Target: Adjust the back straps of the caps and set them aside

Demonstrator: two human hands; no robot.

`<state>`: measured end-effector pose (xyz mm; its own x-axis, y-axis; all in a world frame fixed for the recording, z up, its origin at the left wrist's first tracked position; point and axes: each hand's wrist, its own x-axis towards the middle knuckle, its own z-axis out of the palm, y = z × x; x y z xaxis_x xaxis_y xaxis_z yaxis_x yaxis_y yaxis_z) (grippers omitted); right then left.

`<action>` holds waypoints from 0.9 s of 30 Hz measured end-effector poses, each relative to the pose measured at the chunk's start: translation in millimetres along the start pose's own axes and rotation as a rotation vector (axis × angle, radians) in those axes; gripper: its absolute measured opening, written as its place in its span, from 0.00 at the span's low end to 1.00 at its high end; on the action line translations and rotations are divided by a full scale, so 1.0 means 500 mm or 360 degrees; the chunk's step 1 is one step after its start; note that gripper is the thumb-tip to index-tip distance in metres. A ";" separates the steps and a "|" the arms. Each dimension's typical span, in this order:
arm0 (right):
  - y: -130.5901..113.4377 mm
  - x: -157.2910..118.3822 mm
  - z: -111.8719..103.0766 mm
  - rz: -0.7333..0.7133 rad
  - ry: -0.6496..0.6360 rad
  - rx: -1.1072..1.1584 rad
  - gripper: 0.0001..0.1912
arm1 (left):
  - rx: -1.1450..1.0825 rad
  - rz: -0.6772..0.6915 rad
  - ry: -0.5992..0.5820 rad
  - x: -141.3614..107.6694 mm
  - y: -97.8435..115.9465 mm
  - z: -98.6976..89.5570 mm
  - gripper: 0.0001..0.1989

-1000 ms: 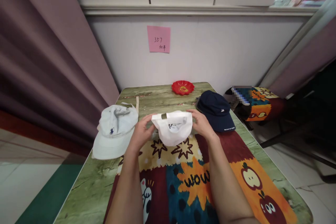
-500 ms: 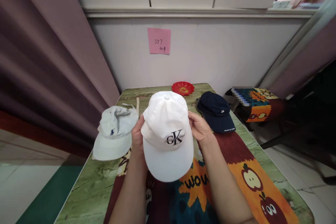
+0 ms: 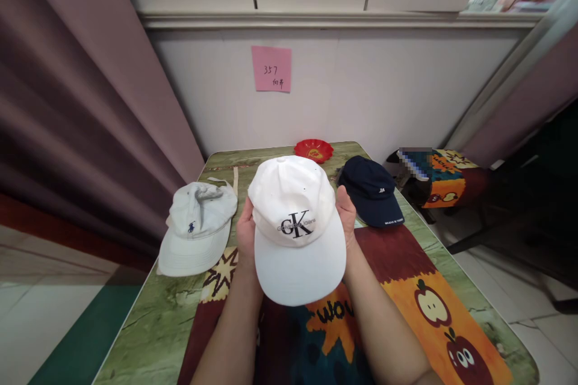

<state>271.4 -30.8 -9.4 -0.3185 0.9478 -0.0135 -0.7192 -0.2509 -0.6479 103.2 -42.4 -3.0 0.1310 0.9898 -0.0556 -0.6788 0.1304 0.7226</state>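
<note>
A white baseball cap with dark CK lettering is held up over the table, its brim toward me. My left hand grips its left side and my right hand its right side; most fingers are hidden behind the cap. Left of it lies a pale grey cap with a small navy emblem. A navy cap with small white lettering rests on the right, just past my right hand.
A red scalloped dish sits at the far end of the green marbled table. A colourful printed cloth covers part of the tabletop. Behind is a wall with a pink note. A cloth-covered stool stands to the right.
The white cap has turned and tilted so its front lettering faces me more squarely. Both hands have shifted slightly to the right with it.
</note>
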 end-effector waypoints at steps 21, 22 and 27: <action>0.004 0.011 0.005 -0.0002 0.0009 -0.0008 0.37 | 0.0143 -0.0222 -0.0101 -0.042 -0.014 0.044 0.50; 0.006 0.014 0.001 0.0003 0.0012 -0.0028 0.37 | 0.0140 -0.0205 -0.0085 -0.043 -0.011 0.049 0.50; 0.012 0.029 -0.008 0.0187 0.0096 -0.0093 0.43 | 0.0111 -0.0106 -0.0028 -0.027 0.004 0.060 0.40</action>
<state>265.3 -17.9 -16.5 -0.3597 0.9230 -0.1365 -0.6415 -0.3508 -0.6822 121.8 -57.5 20.1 0.1872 0.9779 -0.0933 -0.6165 0.1909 0.7638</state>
